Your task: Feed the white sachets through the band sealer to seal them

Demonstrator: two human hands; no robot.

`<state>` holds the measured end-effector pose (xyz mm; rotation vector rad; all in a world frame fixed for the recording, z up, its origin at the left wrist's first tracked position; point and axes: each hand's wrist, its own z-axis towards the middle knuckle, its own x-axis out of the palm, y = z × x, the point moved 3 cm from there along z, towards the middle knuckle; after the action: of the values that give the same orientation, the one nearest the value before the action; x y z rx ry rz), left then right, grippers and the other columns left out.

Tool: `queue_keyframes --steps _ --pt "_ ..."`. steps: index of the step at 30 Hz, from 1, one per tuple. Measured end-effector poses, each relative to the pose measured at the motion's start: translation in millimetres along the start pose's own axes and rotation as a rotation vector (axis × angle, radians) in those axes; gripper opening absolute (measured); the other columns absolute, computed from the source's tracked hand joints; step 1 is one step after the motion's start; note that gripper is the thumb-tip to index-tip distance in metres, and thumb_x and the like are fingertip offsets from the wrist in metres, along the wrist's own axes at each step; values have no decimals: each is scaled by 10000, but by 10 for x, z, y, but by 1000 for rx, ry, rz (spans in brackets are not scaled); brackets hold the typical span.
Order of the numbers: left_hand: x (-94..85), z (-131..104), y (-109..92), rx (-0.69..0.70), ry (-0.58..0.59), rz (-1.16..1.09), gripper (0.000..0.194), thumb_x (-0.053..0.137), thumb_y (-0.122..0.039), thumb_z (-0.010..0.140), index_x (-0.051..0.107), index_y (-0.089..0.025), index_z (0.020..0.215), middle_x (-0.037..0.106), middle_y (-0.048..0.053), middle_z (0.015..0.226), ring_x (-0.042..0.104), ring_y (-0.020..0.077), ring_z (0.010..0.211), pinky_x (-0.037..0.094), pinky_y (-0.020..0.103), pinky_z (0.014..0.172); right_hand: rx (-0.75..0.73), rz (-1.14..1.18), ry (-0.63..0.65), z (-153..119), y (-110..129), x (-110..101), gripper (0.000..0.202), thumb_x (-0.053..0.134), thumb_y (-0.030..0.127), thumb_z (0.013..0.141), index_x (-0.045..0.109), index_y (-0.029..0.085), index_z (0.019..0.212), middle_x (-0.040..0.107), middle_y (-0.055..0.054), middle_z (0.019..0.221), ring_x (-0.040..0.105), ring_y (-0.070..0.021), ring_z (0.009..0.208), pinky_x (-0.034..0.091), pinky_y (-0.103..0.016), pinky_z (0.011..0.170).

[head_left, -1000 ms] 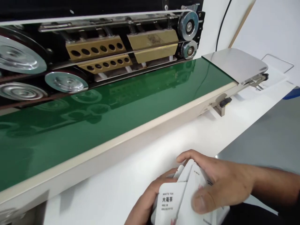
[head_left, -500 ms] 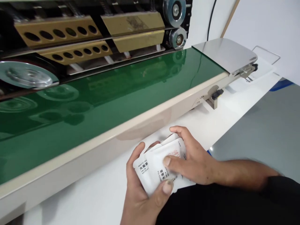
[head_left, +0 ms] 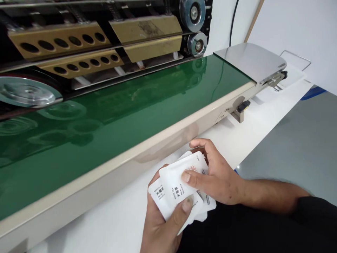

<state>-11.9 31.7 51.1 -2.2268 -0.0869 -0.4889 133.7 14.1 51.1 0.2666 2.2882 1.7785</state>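
Note:
Several small white sachets (head_left: 172, 184) with black and red print are fanned out in a loose stack between my hands. My left hand (head_left: 167, 219) is closed around the lower left of the stack, its thumb pressed on top and its fingers underneath. From the right, my right hand (head_left: 216, 174) pinches the upper sachets, thumb on the front face and fingers curled behind. Most of the lower sachets are covered by the top one, which lies shifted over the others. Both hands are just in front of the pale side rail (head_left: 147, 147) of a conveyor.
A green conveyor belt (head_left: 126, 119) runs along a machine with brass-coloured blocks (head_left: 147, 30) and metal rollers (head_left: 197, 44). A steel end plate (head_left: 251, 63) and a black knob (head_left: 243, 105) sit at the right. Beneath lies a white tabletop (head_left: 105, 225), with grey floor (head_left: 295, 140) beyond its edge.
The sachets have spread apart, with the top one slid up and the lower ones now showing at the bottom. My left hand has shifted slightly down and right; the view has moved a little.

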Motion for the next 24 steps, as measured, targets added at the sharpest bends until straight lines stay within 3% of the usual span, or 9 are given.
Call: queue_keyframes --steps 2,5,8,11,13,16,18,21,24 --pt "-19 5 -11 -22 -24 -8 714 878 -270 627 561 -408 1252 737 -16 1029 703 227 920 596 285 758 16 -42 -13 0 -19 -56 716 799 419 754 392 221 1309 534 -79 1176 553 -234 1041 500 -425 898" --pt "-60 16 -13 -65 -80 9 771 898 -281 588 550 -424 1260 721 -2 1099 701 255 943 606 297 742 60 -9 27 -9 -57 -120 455 817 391 760 525 212 1060 606 -17 951 582 -179 831 512 -316 695" --pt "-68 19 -20 -77 -78 45 762 880 -313 616 525 -415 1282 728 7 1077 712 263 920 608 287 707 52 94 51 -14 -54 -180 325 796 363 801 532 198 890 614 17 802 573 -143 703 480 -257 589" --pt "-49 1 -45 -63 -88 113 760 841 -359 660 477 -398 1326 743 26 1035 716 302 914 618 333 684 -34 170 26 -31 16 -262 252 714 370 887 527 206 928 620 14 797 582 -141 691 483 -255 578" --pt "-31 -14 -66 -55 -105 143 747 824 -371 675 470 -401 1333 747 27 1043 711 309 940 619 348 696 -205 105 -30 -61 111 -327 171 653 318 933 510 223 943 588 19 787 549 -129 664 457 -250 564" --pt "-4 -22 -80 -58 -102 137 725 822 -355 682 488 -402 1324 748 16 1072 713 279 946 613 310 698 -623 -195 -67 -139 277 -350 143 615 163 911 498 240 940 545 5 808 537 -153 725 474 -299 639" --pt "5 -21 -81 -49 -101 107 708 830 -329 679 507 -401 1305 753 1 1076 717 241 929 598 252 692 -818 -391 4 -175 320 -295 169 612 120 865 499 231 926 547 -38 893 558 -200 853 510 -384 779" --pt "7 -21 -77 -22 -81 73 702 850 -306 656 534 -405 1275 758 -34 1050 719 194 903 565 170 667 -851 -525 183 -172 294 -204 148 623 161 842 500 208 909 538 -119 1090 530 -272 1091 465 -491 985" --pt "-14 -28 -64 -45 -63 96 749 858 -349 646 505 -411 1303 759 -16 1042 724 215 887 576 195 644 -699 -438 300 -148 256 -178 249 708 328 839 518 203 939 507 -146 1239 472 -284 1237 440 -474 1037"
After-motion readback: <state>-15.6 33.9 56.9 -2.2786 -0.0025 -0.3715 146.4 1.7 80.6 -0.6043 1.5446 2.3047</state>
